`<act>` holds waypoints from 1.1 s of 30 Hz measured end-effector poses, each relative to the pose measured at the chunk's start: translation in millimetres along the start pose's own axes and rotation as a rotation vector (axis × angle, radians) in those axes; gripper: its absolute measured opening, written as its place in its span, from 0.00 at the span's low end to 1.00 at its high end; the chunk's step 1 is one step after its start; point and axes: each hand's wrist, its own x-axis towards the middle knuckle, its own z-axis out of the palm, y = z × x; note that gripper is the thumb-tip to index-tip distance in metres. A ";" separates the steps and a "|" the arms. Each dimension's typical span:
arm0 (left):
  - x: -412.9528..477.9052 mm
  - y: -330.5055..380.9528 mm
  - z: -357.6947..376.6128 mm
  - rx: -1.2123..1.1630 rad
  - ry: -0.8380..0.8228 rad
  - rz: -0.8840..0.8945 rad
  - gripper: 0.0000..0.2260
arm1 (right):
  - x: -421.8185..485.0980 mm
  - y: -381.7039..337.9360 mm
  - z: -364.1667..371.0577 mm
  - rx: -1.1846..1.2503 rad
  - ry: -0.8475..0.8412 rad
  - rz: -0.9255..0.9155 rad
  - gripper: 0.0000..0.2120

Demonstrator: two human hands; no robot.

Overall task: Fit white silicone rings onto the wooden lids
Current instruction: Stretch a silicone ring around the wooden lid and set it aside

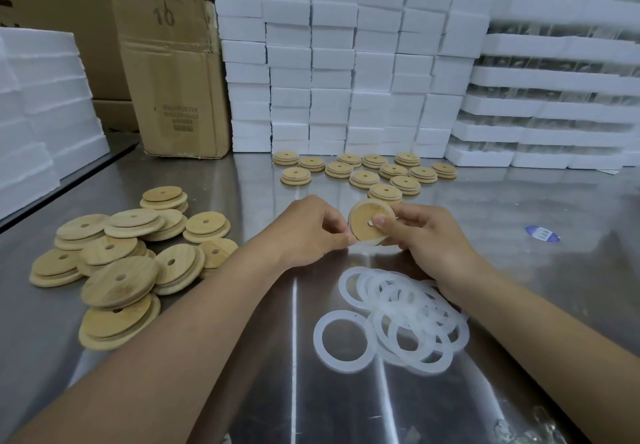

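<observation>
Both hands are up over the steel table (554,270) and we are mid-fit on one piece; the left hand (311,225) pinches the near-left edge of the held wooden lid (367,225), fingertips closed on its rim, while the right hand (426,235) grips the other side, thumb laid across the face beside the centre hole and fingers curled behind. A white silicone ring (373,243) shows as a pale band along the lid's lower edge; whether it is seated all the way round I cannot tell.

Progress, as I judge it: a dozen or so finished lids (367,173) sit in loose rows at the back, just beyond the hands (their pale middle bands suggest rings already on); the heap of bare wooden lids (121,260) lies well to the left of the left forearm, plenty in it, so a good share of the job remains. The pile of loose rings (398,319) lies below the right wrist, between the forearms, within easy reach.

The held lid is tilted, face toward the camera, lifted clear of the table; stacked foam boxes (346,62) wall off the back.
</observation>
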 end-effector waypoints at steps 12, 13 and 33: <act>-1.9 3.9 5.2 -0.237 0.061 -0.153 0.06 | -1.6 -9.1 6.5 -0.038 0.010 -0.027 0.06; -2.0 2.9 4.5 -0.247 0.056 -0.156 0.06 | -1.6 -9.2 6.7 -0.042 0.011 -0.033 0.06; -2.2 11.1 1.6 -0.197 -0.159 0.021 0.02 | -4.7 -13.9 5.7 0.289 0.105 0.310 0.11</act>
